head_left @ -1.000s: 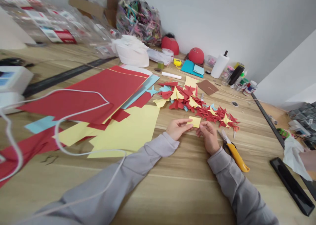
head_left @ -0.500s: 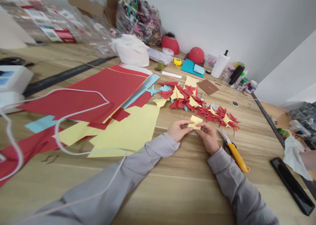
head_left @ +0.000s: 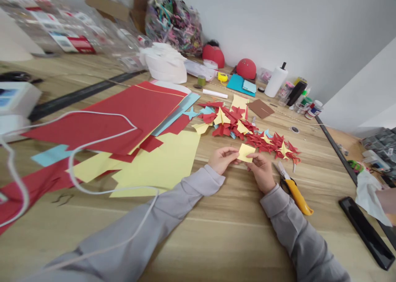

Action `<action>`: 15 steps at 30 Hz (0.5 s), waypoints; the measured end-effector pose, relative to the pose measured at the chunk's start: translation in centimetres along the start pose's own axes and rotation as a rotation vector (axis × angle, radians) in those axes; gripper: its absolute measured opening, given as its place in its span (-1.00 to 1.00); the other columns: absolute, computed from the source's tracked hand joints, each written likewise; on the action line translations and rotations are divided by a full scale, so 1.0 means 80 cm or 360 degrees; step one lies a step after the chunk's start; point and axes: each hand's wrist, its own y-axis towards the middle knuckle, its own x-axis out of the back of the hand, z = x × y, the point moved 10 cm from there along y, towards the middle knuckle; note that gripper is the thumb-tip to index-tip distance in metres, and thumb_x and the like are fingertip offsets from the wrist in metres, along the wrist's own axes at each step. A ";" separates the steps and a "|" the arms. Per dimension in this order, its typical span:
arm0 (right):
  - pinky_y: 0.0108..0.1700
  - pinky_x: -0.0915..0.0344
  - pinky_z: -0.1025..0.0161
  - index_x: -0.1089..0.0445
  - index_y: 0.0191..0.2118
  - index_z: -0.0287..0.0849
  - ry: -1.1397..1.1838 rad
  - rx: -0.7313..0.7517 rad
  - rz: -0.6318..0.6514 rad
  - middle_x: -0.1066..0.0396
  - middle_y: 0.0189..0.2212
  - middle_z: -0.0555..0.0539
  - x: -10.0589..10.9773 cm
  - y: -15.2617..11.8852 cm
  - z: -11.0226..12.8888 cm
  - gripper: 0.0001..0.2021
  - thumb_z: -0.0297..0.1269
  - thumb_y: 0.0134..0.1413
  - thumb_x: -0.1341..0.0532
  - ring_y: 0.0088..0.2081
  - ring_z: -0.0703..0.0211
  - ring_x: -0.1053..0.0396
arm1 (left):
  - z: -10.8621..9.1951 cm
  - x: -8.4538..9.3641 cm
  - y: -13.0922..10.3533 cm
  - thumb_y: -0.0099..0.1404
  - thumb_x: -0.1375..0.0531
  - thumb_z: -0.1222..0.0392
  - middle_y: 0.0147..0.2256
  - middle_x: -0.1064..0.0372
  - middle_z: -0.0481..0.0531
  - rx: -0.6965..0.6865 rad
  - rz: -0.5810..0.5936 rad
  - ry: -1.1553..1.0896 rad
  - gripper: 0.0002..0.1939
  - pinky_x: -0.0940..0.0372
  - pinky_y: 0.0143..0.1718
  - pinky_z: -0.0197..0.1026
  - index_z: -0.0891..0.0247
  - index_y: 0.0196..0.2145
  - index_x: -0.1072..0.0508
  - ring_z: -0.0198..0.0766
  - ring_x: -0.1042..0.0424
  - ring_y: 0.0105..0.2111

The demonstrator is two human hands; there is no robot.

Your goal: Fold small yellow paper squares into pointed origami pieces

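A small square of yellow paper [head_left: 246, 152] is held just above the table between my two hands. My left hand [head_left: 223, 160] pinches its left edge between thumb and fingers. On the other side, my right hand [head_left: 261, 171] grips the lower right corner, fingers closed. Right behind the paper lies a heap of folded paper stars [head_left: 229, 121], mostly red with some yellow and light blue. A row of finished-looking red stars [head_left: 269, 144] runs off to the right of the heap. Beside my right wrist rests a yellow-handled cutter [head_left: 297, 195], with scissors partly under it.
Large red sheets [head_left: 123, 113] and a yellow sheet [head_left: 167, 162] spread over the left side, crossed by a white cable [head_left: 111, 187]. A black tray-like object [head_left: 366, 232] lies at the right. Bottles [head_left: 305, 102] and a white roll [head_left: 276, 82] stand along the back.
The yellow paper has turned slightly and shows more of its face. My left fingers have shifted a little left along its edge; my right hand has barely moved.
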 end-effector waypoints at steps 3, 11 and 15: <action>-0.54 -0.15 0.35 -0.36 -0.38 -0.11 0.0003 0.0002 0.0011 -0.28 -0.57 0.09 0.000 0.001 -0.003 -0.82 -0.39 -0.24 -0.28 -0.57 0.34 -0.18 | -0.003 -0.002 -0.001 -0.27 -0.37 0.18 -0.61 -0.42 -0.02 -0.0029 0.0020 0.0033 -0.67 -0.33 -0.52 -0.27 0.38 -0.49 -0.43 -0.32 -0.41 -0.60; -0.51 -0.20 0.35 -0.39 -0.27 -0.07 0.0003 0.0055 0.0079 -0.32 -0.41 0.02 -0.005 -0.001 0.001 -0.73 -0.37 -0.22 -0.28 -0.47 0.30 -0.22 | -0.005 -0.001 0.001 -0.30 -0.37 0.27 -0.62 -0.41 -0.05 -0.0057 0.0012 0.0028 -0.70 -0.33 -0.52 -0.30 0.38 -0.52 -0.42 -0.34 -0.41 -0.59; -0.53 -0.15 0.34 -0.43 -0.38 -0.10 -0.0166 0.0114 0.0079 -0.27 -0.48 0.04 -0.005 -0.001 0.008 -0.87 -0.36 -0.19 -0.26 -0.55 0.35 -0.17 | -0.005 0.000 0.000 -0.30 -0.37 0.24 -0.62 -0.41 -0.04 -0.0055 0.0010 0.0048 -0.68 -0.33 -0.53 -0.30 0.38 -0.51 -0.43 -0.35 -0.40 -0.60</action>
